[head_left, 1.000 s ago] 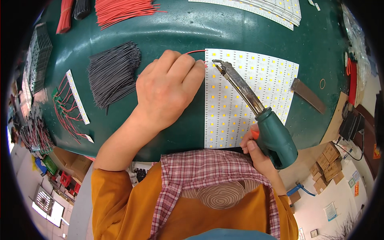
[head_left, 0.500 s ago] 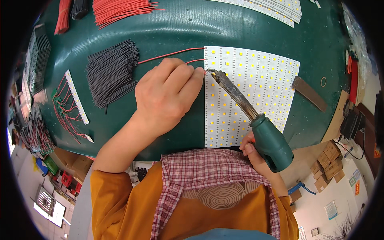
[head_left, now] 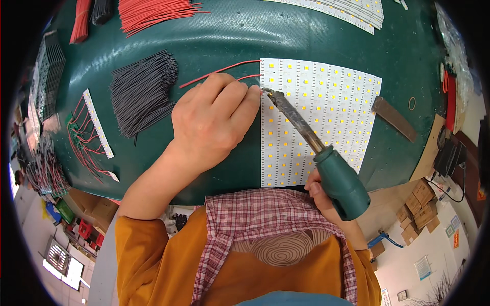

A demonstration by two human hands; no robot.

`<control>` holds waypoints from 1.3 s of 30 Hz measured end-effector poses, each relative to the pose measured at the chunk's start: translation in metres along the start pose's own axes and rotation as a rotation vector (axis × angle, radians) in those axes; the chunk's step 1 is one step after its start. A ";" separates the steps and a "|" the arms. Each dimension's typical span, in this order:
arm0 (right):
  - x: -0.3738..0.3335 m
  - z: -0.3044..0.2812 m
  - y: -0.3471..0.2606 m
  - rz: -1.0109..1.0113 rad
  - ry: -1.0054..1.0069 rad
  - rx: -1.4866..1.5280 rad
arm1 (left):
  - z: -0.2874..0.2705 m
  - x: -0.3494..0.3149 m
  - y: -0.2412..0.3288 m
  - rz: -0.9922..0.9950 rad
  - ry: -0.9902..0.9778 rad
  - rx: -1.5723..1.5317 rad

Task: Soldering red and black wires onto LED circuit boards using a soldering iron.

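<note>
Grn tabletop (head_left: 219, 48), LED bd (head_left: 324, 109) atop, boxes (head_left: 422, 206) nr wht wall (head_left: 441, 239)

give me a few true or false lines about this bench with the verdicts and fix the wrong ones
1. The right hand holds a soldering iron. True.
2. The iron's tip is at the right edge of the white board. False: it is by the left edge.
3. A loose pile of black wires lies left of the board. True.
4. The left hand lies open and flat. False: its fingers are curled, by the board's left edge.
5. The loose red wires lie farther from the person than that black pile. True.
</note>
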State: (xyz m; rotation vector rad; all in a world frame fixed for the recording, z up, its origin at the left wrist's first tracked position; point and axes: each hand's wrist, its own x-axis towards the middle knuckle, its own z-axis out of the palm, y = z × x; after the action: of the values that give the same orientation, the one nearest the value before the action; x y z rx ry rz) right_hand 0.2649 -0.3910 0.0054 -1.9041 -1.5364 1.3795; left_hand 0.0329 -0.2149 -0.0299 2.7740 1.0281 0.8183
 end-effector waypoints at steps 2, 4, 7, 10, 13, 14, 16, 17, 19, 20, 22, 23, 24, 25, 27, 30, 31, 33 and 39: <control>-0.001 -0.001 -0.003 0.035 -0.015 -0.026 | 0.000 0.000 0.001 -0.004 0.001 0.003; -0.001 -0.005 -0.010 0.035 0.025 0.524 | 0.000 0.000 0.001 -0.005 0.002 0.005; -0.006 0.002 -0.001 -0.013 0.024 0.485 | 0.000 0.000 0.002 -0.005 0.002 0.018; -0.003 0.002 0.001 -0.034 -0.023 0.373 | -0.003 0.002 0.001 -0.019 -0.029 0.000; -0.006 0.004 -0.007 0.016 0.028 0.145 | -0.006 0.001 0.000 -0.046 0.033 -0.146; -0.006 0.004 -0.007 0.020 0.030 0.148 | -0.008 -0.004 0.001 -0.050 0.044 -0.178; -0.006 0.004 -0.005 -0.048 0.037 0.139 | -0.006 -0.010 0.003 -0.055 0.051 -0.211; -0.009 0.007 -0.007 -0.047 0.035 0.140 | -0.002 -0.013 0.004 -0.031 0.057 -0.168; -0.015 0.013 -0.012 0.220 0.120 0.419 | 0.002 -0.015 0.004 -0.007 0.062 -0.126; -0.014 0.012 -0.009 0.220 0.119 0.421 | 0.004 -0.016 0.004 0.003 0.069 -0.110; -0.012 0.008 0.000 -0.003 -0.003 0.031 | 0.006 -0.016 0.004 0.012 0.078 -0.093; -0.012 0.008 -0.001 -0.004 -0.003 0.030 | 0.007 -0.016 0.004 0.022 0.093 -0.081; -0.013 0.009 -0.002 0.002 0.022 0.075 | 0.007 -0.017 0.004 0.032 0.109 -0.069; -0.013 0.010 -0.001 0.008 0.049 0.121 | 0.005 -0.015 0.006 0.034 0.109 -0.070; -0.013 0.011 0.001 0.001 0.046 0.102 | -0.001 -0.012 0.011 -0.032 0.014 -0.101; -0.012 0.010 0.001 -0.021 0.033 0.037 | -0.003 -0.012 0.012 -0.043 -0.002 -0.078; -0.012 0.010 0.000 -0.033 0.029 -0.010 | -0.003 -0.012 0.013 -0.043 -0.001 -0.077; -0.012 0.011 0.001 -0.017 0.022 0.030 | -0.003 -0.011 0.014 -0.038 -0.001 -0.038; -0.015 0.007 -0.007 0.052 -0.027 0.085 | -0.003 -0.011 0.015 -0.043 -0.019 -0.009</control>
State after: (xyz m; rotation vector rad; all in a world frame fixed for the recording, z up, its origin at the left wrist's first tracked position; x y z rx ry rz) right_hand 0.2559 -0.4043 0.0144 -1.8942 -1.4257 1.4739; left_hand 0.0334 -0.2335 -0.0291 2.7365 1.0745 0.7881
